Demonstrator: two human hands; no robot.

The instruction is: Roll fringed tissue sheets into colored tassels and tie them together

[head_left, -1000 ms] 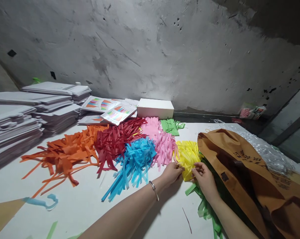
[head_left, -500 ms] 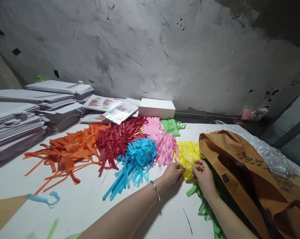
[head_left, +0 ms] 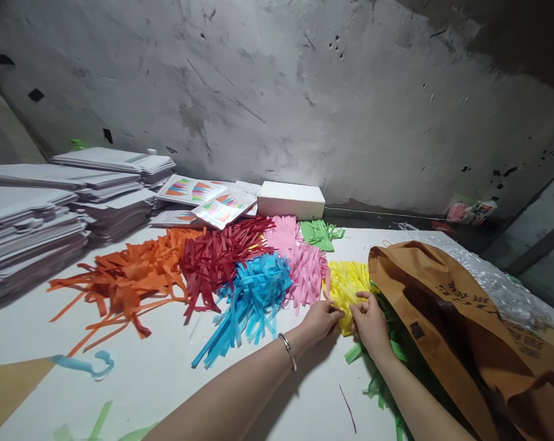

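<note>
A bunch of yellow fringed paper tassels (head_left: 348,278) lies on the white table, right of the middle. My left hand (head_left: 322,320), with a silver bangle on its wrist, pinches the lower left edge of the yellow tassels. On their right side my right hand (head_left: 369,320) has its fingers bent in, thumb and forefinger closed on the strips; the fingertips are partly hidden. Pink tassels (head_left: 307,272) lie just left of the yellow ones, and blue tassels (head_left: 258,288) beyond them. Green strips (head_left: 378,380) stick out below my right hand.
Dark red (head_left: 217,263) and orange tassels (head_left: 134,269) spread to the left. A small green bunch (head_left: 320,234) sits before a white box (head_left: 290,200). Printed packets (head_left: 224,207) and stacks of white sheets (head_left: 29,208) stand at back left. A brown bag (head_left: 433,288) covers the right side.
My right hand has shifted slightly left and its fingers have drawn together on the yellow tassels. My left hand stays at the same edge. The view has moved very slightly.
</note>
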